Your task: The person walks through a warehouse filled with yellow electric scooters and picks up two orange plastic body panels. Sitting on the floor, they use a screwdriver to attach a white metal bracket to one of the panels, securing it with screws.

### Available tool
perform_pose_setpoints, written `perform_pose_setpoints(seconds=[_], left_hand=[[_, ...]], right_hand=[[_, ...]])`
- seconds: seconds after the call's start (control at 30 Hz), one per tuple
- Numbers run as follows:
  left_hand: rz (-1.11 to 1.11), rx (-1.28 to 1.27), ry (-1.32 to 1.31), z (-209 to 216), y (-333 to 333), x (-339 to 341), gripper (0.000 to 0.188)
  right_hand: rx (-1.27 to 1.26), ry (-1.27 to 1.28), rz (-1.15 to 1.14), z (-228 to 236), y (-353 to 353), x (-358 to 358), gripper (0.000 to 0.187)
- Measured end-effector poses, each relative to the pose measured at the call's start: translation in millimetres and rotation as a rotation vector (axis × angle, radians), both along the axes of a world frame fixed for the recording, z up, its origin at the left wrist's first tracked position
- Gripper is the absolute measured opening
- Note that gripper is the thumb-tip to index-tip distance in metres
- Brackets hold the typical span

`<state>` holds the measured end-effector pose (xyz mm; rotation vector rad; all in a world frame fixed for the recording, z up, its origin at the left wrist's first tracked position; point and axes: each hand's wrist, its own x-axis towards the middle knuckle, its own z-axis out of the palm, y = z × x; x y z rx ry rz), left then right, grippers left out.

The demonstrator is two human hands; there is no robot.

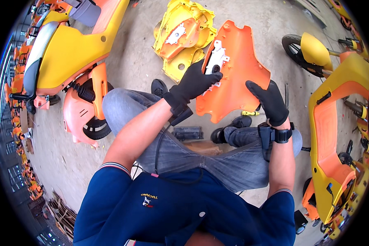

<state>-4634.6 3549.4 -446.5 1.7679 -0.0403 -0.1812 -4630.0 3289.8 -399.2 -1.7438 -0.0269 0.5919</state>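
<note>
An orange plastic scooter body panel is held up above my knees. My left hand, in a black glove, grips its left edge, with the thumb over a white plastic bracket fixed along that side. A small dark round part shows by the thumb. On the panel's lower right edge my right hand, also gloved in black, is closed, thumb on the front face and fingers hidden behind. Beyond the panel, a stack of yellow and orange panels lies on the floor, one bearing a similar white bracket.
Yellow and orange scooters stand at the left and the right. A small yellow-handled tool lies behind the held panel. A dark block-like object sits between my legs beside cardboard. Sticks lie at lower left.
</note>
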Motion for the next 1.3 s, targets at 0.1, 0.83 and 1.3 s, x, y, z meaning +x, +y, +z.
perform_pose_setpoints(seconds=[0.1,0.83,1.3], left_hand=[[-0.073,-0.057,0.097,13,1,0,0.036],[-0.088,0.021,0.114,15,1,-3,0.028],[-0.108,-0.063,0.138,9,5,0,0.029]], right_hand=[[0.027,0.043,-0.003,1,-5,3,0.031],[0.048,0.013,-0.015,-3,-5,5,0.034],[0.09,-0.043,-0.081,-1,0,5,0.037]])
